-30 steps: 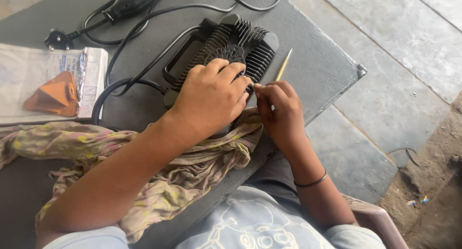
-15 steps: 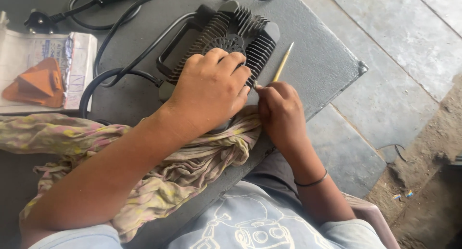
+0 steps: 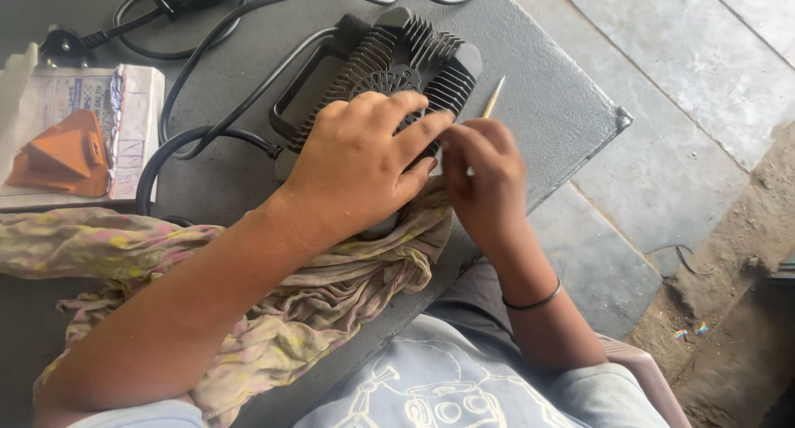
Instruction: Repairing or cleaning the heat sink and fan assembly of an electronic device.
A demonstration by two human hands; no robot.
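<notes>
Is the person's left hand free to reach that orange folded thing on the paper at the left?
Probably not right away: the left hand presses on the black finned device. Lifted, nothing seems to block the way to the orange piece.

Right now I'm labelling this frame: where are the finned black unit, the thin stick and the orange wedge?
finned black unit (image 3: pixel 389 60), head view, ribbed top.
thin stick (image 3: pixel 494 96), head view, free tip.
orange wedge (image 3: pixel 62 155), head view, sloped face.

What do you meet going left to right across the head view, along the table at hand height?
Orange folded piece on a newspaper → black cable loop → left hand pressed on the black finned device → right hand holding a thin yellowish stick → table's right corner → paved floor.
</notes>
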